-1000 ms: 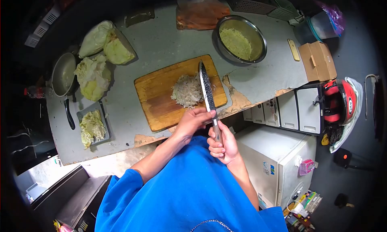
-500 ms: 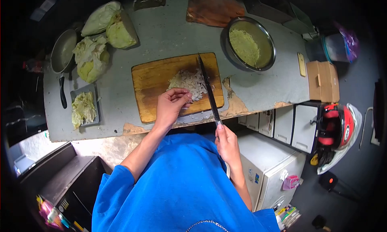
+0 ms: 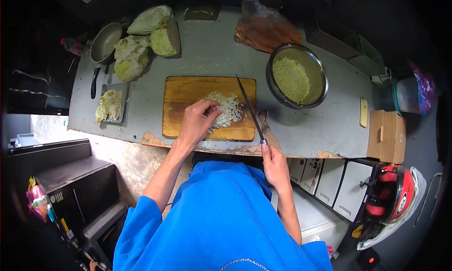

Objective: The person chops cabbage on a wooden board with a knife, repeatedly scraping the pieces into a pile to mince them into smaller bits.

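A wooden cutting board [image 3: 181, 89] lies near the counter's front edge, with a pile of finely chopped pale vegetable [image 3: 228, 112], likely cabbage, on its right half. My left hand [image 3: 198, 120] is over the pile's left side, fingers curled and thumb close to the fingertips; anything pinched between them is hidden. In my right hand [image 3: 275, 167] is the handle of a kitchen knife [image 3: 251, 110]. Its long dark blade slants up and left across the board's right edge, apart from the pile. Right of the board, a metal bowl [image 3: 321, 78] holds more chopped vegetable [image 3: 292, 80].
Cabbages [image 3: 165, 39] and a frying pan [image 3: 106, 42] stand at the back left. A grey tray [image 3: 124, 101] holds cabbage leaves [image 3: 109, 105]. Behind the bowl is a bag of orange vegetables [image 3: 268, 31]. At right are a phone [image 3: 363, 112] and a cardboard box [image 3: 387, 137].
The view has tilted, so the counter sits lower and farther right in it. The knife has shifted right, away from the pile. My left hand remains over the pile with curled fingers.
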Tool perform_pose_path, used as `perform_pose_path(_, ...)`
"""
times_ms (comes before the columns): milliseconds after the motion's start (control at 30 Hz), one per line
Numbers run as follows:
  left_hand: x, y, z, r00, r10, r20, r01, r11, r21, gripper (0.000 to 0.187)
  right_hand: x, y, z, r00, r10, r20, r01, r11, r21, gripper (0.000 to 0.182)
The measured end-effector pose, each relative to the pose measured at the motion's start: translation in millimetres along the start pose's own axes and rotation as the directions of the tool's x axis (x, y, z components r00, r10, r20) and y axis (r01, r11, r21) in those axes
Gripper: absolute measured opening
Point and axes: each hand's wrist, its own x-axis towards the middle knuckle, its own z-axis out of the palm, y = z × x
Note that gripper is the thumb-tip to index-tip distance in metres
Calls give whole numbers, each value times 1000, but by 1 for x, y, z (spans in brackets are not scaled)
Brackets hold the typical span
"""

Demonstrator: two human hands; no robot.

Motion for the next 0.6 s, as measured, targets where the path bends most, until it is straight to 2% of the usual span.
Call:
perform_pose_path(100,1,3,5,997,69,-36,-66,996,66,20,12,6,-7,999,9,42,-7,999,-43,52)
perform_pose_path(167,0,6,4,991,95,-96,-84,990,110,20,22,20,-4,996,-93,12,93,992,-85,55)
perform_pose_path(233,-6,5,1,981,118,-156,-93,983,155,19,27,26,-4,991,-123,47,127,988,-92,55)
perform_pose_path(300,-17,-4,-1,967,-95,-234,99,995,6,17,30,28,-7,984,-155,88,164,982,-99,55)
perform_pose_path(400,-39,-16,-4,950,-155,-270,142,988,-66,17,34,28,-15,977,-112,184,135,984,-116,54)
perform_pose_path(467,-51,-14,-2,938,-190,-292,178,982,-65,16,38,29,-22,980,-130,150,146,984,-104,54)
perform_pose_path(600,-56,-16,9,925,-230,-303,221,973,-67,18,53,28,-36,971,-159,179,178,980,-94,55)
